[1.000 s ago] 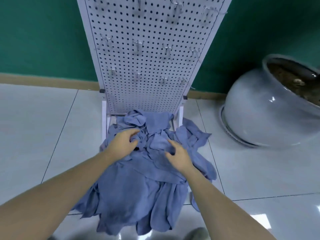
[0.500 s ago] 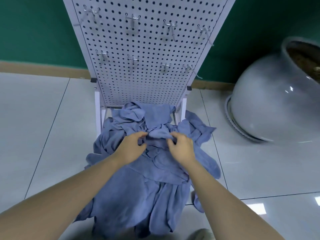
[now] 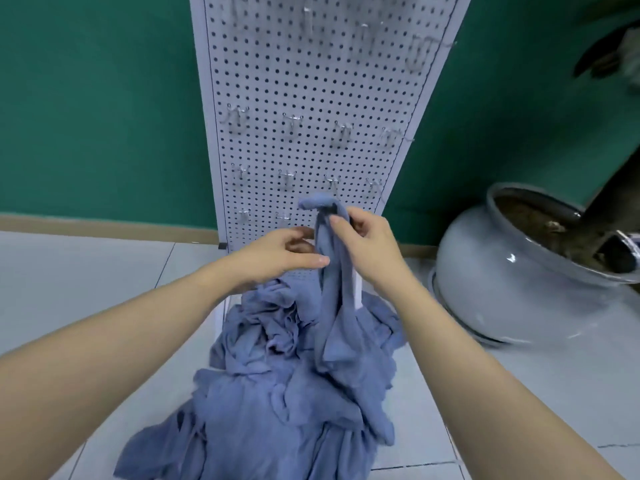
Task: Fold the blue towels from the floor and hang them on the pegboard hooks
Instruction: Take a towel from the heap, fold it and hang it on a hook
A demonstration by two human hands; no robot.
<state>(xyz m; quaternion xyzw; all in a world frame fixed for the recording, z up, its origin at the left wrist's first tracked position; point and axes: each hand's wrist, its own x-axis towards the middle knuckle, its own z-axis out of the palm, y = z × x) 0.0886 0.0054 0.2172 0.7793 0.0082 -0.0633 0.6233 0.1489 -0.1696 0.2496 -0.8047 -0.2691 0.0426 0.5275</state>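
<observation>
Right hand (image 3: pixel 367 244) pinches top end of one blue towel (image 3: pixel 330 271), fingers curled round bunched cloth. Towel hangs down in narrow strip, lower end lies on pile of blue towels (image 3: pixel 287 393) on floor tiles (image 3: pixel 86 278). Left hand (image 3: pixel 277 254) beside strip, thumb and fingers touch cloth; firm grip or not, cannot tell. White pegboard (image 3: pixel 311 81) with metal hooks (image 3: pixel 292 123) stands just behind pile. Grey ceramic pot (image 3: pixel 502 282) at right.

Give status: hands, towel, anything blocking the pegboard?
Right hand pinches one lifted towel near its top; left hand touches it, fingers straight. Pile on floor below. Pegboard hooks bare, nothing in the way.
</observation>
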